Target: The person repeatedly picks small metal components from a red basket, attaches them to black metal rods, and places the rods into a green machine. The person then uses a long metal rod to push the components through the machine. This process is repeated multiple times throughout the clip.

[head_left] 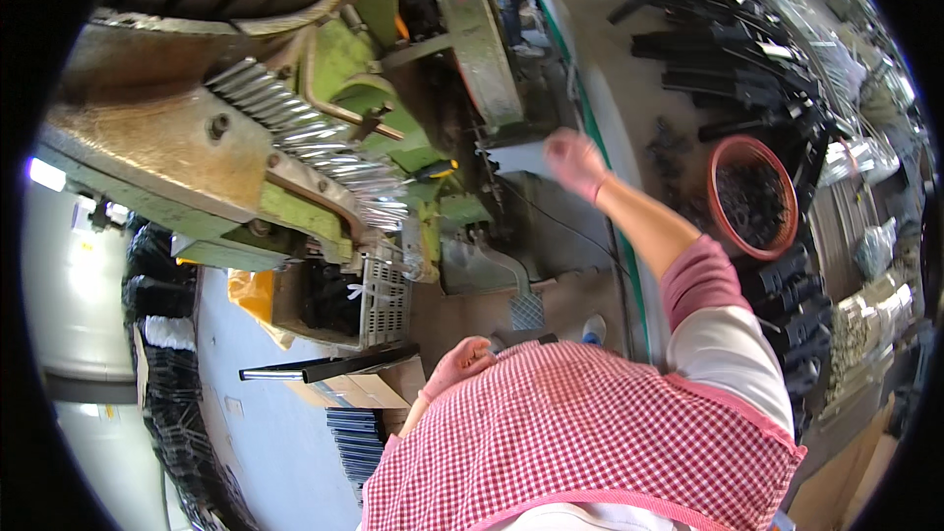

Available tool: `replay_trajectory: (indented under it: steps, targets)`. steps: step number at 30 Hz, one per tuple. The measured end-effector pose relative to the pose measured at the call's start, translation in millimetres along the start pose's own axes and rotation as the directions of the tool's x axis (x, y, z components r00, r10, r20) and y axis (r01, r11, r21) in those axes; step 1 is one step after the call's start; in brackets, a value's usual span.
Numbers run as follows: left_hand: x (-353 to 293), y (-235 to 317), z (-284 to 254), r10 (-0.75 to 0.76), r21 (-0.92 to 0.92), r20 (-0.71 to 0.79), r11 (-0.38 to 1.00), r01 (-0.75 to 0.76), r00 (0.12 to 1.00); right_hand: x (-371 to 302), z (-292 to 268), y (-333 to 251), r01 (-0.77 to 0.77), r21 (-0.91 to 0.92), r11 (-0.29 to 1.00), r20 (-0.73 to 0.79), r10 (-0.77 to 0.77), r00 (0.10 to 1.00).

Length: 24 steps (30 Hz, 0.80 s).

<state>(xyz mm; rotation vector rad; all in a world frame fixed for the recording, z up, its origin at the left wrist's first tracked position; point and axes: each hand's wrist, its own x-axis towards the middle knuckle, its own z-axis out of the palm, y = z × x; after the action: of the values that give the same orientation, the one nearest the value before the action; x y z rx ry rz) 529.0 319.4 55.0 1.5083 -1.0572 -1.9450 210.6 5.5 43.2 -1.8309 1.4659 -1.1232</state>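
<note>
My left hand, in a pink glove, is closed at the end of a long black bar with a silvery tip that points left over a cardboard box. My right hand, also gloved in pink, is stretched out and blurred in front of the green press machine, near the edge of the grey workbench. Nothing shows in it, but the blur hides the fingers. A row of shiny metal rods lies on the machine's sloping feed. My red-and-white checked apron fills the lower middle.
A red-orange basin of small dark parts stands on the bench at the right, among stacks of black bars. A yellow-handled screwdriver lies on the machine. A foot pedal sits on the floor. More black parts are piled at the left.
</note>
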Motion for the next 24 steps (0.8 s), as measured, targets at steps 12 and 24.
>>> replay_trajectory:
  steps: [12,24]
  targets:
    - [-55.0,-22.4,-43.2,-0.098,0.078,-0.25,0.99,0.121,0.963,59.0,235.9,-36.9,0.156,-0.495,0.855,0.463,0.108,0.88]
    - [54.0,102.6,36.6,0.115,-0.097,-0.264,0.985,-0.145,0.958,-160.2,63.8,-53.0,-0.541,0.813,0.213,0.515,0.17,0.84]
